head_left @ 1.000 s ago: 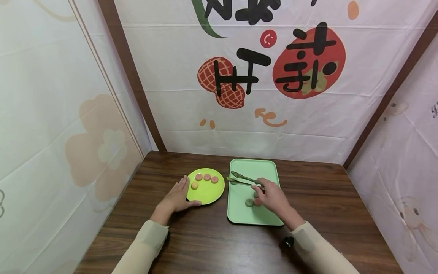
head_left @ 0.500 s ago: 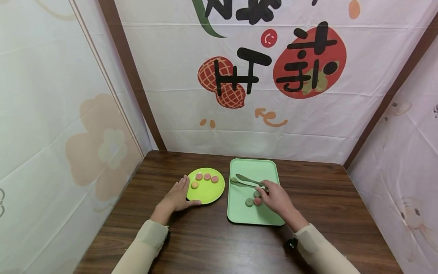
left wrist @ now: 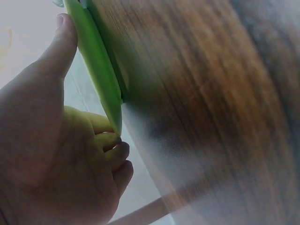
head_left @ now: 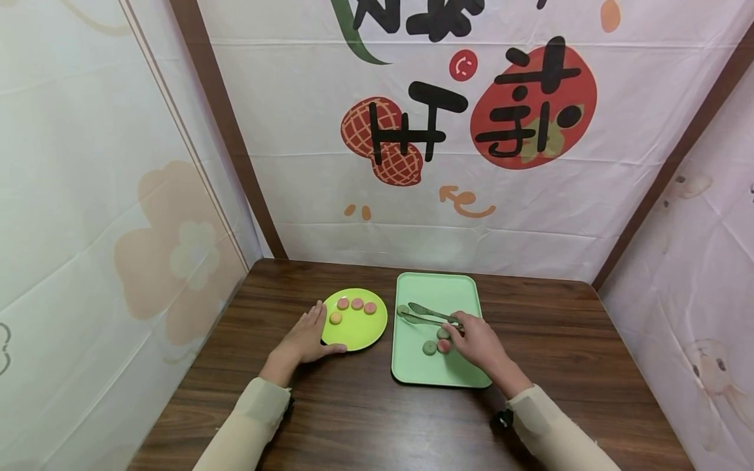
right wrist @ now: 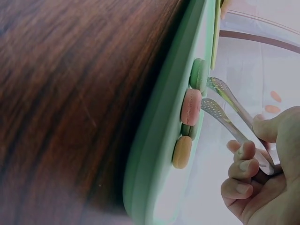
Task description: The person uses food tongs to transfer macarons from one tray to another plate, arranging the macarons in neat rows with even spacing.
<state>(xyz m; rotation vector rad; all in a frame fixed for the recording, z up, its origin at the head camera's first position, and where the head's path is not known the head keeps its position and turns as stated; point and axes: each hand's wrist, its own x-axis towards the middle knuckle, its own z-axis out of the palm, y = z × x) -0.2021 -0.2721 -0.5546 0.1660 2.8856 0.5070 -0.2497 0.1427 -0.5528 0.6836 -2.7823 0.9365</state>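
My left hand [head_left: 305,339] lies at the left rim of a yellow-green plate [head_left: 358,337], fingers stretched and thumb along its near edge. Three pink macarons [head_left: 357,303] and a yellow macaron [head_left: 336,318] sit on that plate. With my right hand [head_left: 478,341] I hold metal tongs [head_left: 434,312] over a pale green tray [head_left: 436,288], their tips apart. One tip is by a green macaron [head_left: 402,310] at the tray's left edge. Nearer me are a pink macaron [head_left: 444,346] and two green macarons [head_left: 429,348]. The right wrist view adds another yellow macaron [right wrist: 182,152], hidden in the head view.
Plate and tray stand side by side on a dark wooden table [head_left: 359,412], with a narrow gap between them. A printed white cloth wall [head_left: 330,242] rises behind the table, and more cloth hangs at both sides.
My right hand and the tongs have shifted right and slightly toward me; the tongs' tips have drawn back from the tray's left edge. My left hand has stayed at the plate.
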